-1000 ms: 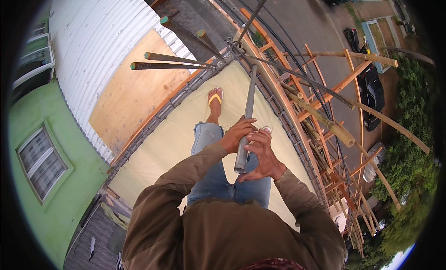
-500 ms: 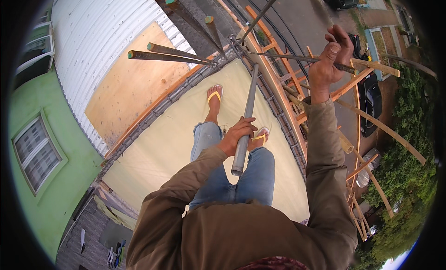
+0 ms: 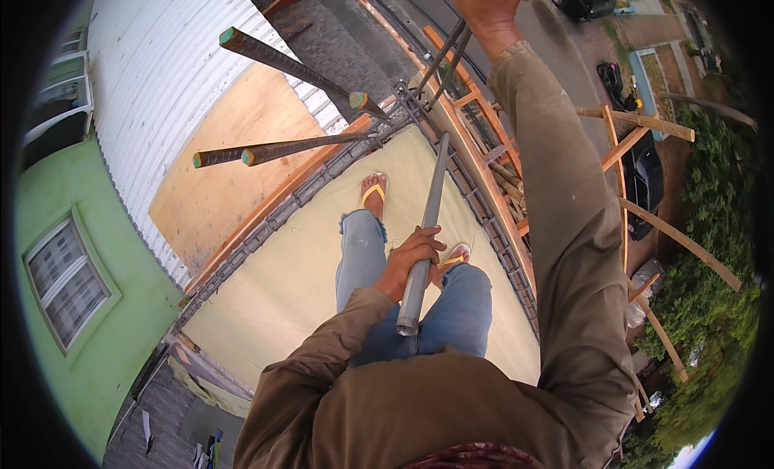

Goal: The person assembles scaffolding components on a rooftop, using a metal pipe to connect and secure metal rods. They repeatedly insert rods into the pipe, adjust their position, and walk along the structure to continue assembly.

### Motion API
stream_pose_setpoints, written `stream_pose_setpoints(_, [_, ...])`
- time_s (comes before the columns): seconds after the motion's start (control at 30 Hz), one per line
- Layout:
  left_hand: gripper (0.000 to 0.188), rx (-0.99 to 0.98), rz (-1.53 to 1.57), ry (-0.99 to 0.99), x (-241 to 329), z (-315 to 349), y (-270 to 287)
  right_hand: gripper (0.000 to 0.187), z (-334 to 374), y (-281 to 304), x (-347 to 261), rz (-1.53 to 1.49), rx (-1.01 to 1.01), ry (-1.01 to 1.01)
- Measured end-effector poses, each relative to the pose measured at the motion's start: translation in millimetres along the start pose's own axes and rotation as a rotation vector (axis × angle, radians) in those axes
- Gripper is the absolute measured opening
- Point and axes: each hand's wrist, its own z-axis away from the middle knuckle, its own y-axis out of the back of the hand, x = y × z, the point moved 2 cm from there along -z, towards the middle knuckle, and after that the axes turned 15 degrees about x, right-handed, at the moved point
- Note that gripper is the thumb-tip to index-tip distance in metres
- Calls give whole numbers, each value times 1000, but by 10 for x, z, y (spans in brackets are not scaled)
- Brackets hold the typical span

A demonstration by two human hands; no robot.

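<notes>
My left hand (image 3: 414, 259) is wrapped around a grey metal pipe (image 3: 417, 287), which slants from my lap toward the far corner of the cream-coloured surface (image 3: 306, 251). At the top edge of the view, my right hand (image 3: 489, 8) is closed where two upright steel rebars (image 3: 445, 64) meet it. Part of that hand is cut off by the frame. Several more ribbed rebars (image 3: 302, 72) with green-tipped ends rise from the corner, to the left of my right hand.
Tied rebar cages (image 3: 274, 209) and a timber board (image 3: 476, 150) edge the surface. Wooden framing and poles (image 3: 625, 146) stand at the right, above a street with parked cars (image 3: 643, 183). A corrugated white roof (image 3: 165, 58) and a green wall (image 3: 105, 308) are at the left.
My right hand has moved up and left, and a rebar that leaned right now stands beside another. The left hand and pipe have shifted slightly nearer my body.
</notes>
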Motion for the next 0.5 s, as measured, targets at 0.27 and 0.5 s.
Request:
stream_pose_setpoints(0.27, [21,-8,-36,-72,37,-76,-3,41,-187,-342,228,315,-25,-63])
stream_pose_setpoints(0.5, [22,46,-16,-94,-35,80,-88,32,-26,242,94,176,151,49])
